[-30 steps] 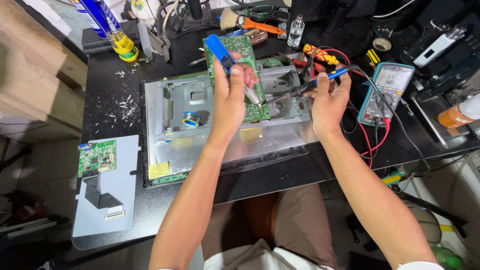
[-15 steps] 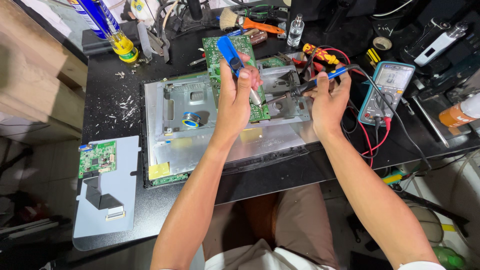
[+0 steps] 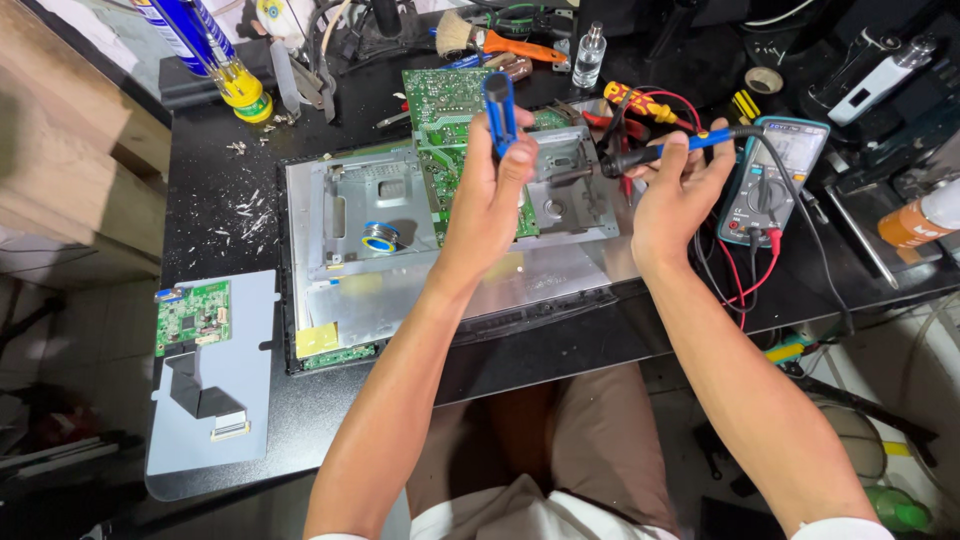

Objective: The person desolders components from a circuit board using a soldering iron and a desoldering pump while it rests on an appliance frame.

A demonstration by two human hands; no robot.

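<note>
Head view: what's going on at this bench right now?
A person is working over an opened flat-panel chassis on a black bench. The left hand holds a blue-handled tool upright above the green circuit board. The right hand holds a blue and black soldering iron, tip pointing left toward the board. A multimeter lies right of the hands, and a solder spool sits on the chassis.

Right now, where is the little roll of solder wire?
In the head view, the solder roll sits on the grey metal panel, left of the left hand and the green circuit board.
</note>
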